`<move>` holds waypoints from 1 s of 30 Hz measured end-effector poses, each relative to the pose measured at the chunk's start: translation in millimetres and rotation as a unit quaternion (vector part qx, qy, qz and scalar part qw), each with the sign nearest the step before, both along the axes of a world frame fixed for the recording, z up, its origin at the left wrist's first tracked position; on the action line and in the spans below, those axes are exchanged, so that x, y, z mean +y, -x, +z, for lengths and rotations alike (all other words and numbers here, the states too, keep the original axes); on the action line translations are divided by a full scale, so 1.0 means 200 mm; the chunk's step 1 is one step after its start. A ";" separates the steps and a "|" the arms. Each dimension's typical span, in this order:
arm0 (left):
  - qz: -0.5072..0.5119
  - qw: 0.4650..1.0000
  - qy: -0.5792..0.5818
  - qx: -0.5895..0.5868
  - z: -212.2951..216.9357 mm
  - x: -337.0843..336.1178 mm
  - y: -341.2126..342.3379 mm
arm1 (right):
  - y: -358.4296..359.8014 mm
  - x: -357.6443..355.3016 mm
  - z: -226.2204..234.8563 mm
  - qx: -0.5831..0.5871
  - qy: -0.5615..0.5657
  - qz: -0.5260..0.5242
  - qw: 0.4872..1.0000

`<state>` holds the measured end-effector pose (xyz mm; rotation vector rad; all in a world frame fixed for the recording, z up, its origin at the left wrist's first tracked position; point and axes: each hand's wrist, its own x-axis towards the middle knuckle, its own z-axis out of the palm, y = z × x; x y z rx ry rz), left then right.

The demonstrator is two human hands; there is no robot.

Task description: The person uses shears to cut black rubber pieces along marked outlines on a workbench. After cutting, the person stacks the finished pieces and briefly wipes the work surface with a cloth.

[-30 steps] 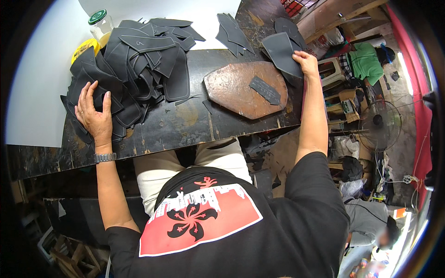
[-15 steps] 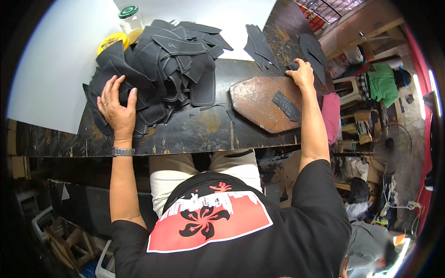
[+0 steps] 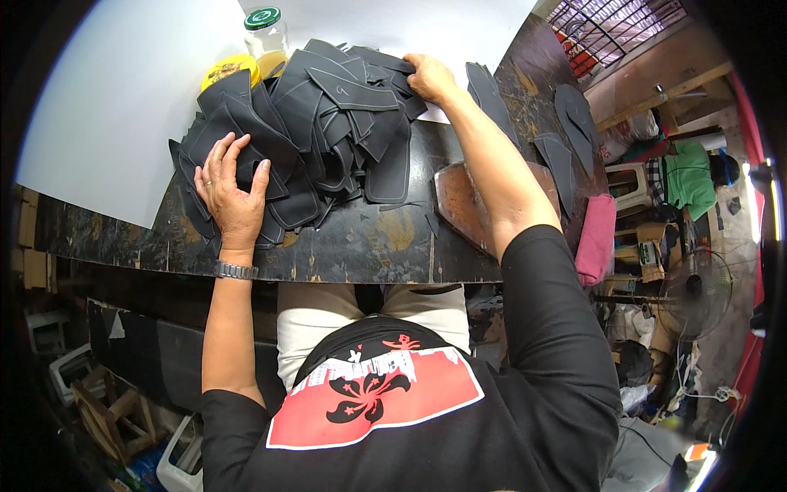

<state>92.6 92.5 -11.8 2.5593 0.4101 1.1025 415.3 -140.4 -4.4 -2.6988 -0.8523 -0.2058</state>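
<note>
A heaped pile of black leather-like cut pieces (image 3: 332,123), many with pale edge lines, covers the left middle of the table. My left hand (image 3: 229,187) rests on the pile's near left side with fingers and thumb apart. My right hand (image 3: 432,80) reaches to the far right edge of the pile. Its fingers are spread against the black pieces there, and the fingertips are partly hidden. Right of this arm lie a long black piece (image 3: 489,98) and another flat piece (image 3: 555,161). A worn brown board (image 3: 459,201) sits partly under my right forearm.
A glass jar with a green lid (image 3: 264,33) and a yellow-lidded tub (image 3: 229,70) stand behind the pile. Dark sole-shaped pieces (image 3: 575,123) lie at the table's right. A pink cloth bundle (image 3: 596,238) hangs by the right edge. A fan (image 3: 695,285) stands beyond.
My right hand has moved left from the dark pieces beyond the board to the pile's far edge. A flat piece beside the board now shows. My left hand has stayed on the pile.
</note>
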 end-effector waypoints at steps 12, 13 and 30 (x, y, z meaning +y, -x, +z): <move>0.000 1.000 -0.002 -0.004 0.00 0.01 0.00 | -0.01 -0.16 0.15 -0.078 -0.195 -0.061 0.976; 0.000 1.000 -0.008 -0.008 0.00 0.01 0.00 | 0.00 -0.25 0.19 -0.108 -0.211 -0.056 0.970; -0.004 1.000 -0.029 -0.004 -0.05 0.04 -0.01 | 0.76 -1.71 -0.06 -0.229 0.071 -0.229 0.943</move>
